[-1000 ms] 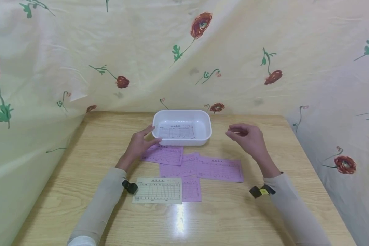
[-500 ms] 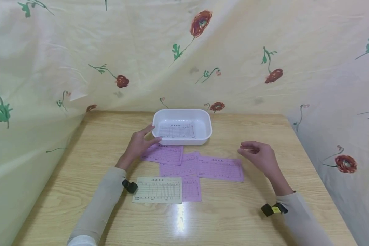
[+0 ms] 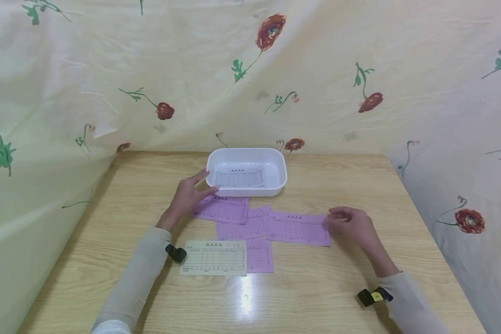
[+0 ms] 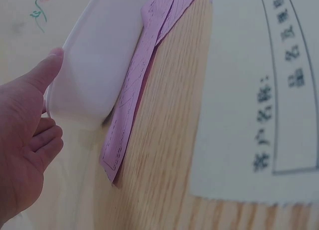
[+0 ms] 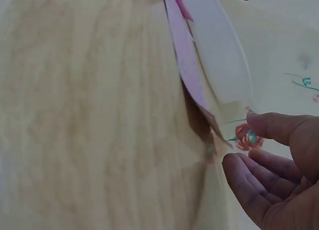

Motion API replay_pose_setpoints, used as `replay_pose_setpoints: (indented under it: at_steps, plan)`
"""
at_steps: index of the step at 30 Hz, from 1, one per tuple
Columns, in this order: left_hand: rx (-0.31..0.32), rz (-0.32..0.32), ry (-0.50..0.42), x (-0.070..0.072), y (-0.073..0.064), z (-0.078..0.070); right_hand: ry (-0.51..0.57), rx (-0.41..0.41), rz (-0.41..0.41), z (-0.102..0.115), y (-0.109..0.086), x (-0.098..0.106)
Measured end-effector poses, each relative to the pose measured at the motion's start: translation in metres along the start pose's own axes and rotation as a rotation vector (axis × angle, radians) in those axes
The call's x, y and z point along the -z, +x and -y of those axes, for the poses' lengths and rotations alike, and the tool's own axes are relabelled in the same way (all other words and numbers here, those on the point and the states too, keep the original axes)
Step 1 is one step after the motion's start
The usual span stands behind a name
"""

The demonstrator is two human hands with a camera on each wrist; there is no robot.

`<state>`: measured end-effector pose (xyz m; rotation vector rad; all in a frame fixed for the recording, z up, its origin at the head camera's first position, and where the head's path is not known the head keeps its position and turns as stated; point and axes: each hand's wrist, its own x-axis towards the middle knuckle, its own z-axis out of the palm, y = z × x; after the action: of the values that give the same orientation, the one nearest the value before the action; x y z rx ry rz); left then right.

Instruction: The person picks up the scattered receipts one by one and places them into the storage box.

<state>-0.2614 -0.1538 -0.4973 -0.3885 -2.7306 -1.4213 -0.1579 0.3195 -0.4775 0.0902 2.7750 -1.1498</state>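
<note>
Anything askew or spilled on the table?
Askew, yes: pink slips overlap at uneven angles before the white tub, and the rightmost slip curls up off the table near the right hand. No spill visible.

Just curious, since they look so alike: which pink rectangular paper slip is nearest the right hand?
The rightmost pink paper slip: its right end is beside the right hand; the other three pink slips lie farther left.

Long, pale beige sleeves (image 3: 135,273), the left with a white band (image 3: 110,327); 2 small black wrist cameras (image 3: 176,253), the right bearing a yellow patch (image 3: 376,296).
</note>
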Motion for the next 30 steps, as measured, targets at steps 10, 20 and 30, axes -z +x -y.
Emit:
replay_pose_setpoints:
  at_steps: [10, 20, 30]
  plan:
    - [0.002, 0.001, -0.004, 0.001, 0.0, 0.0, -0.019, -0.012, 0.014, -0.003, 0.002, -0.009]
    - [-0.001, 0.003, 0.006, 0.001, -0.001, 0.001, -0.021, -0.046, 0.037, 0.002, 0.002, -0.013]
    - [0.003, 0.015, 0.005, 0.0, 0.0, 0.001, -0.044, -0.045, 0.06, 0.004, 0.001, -0.015]
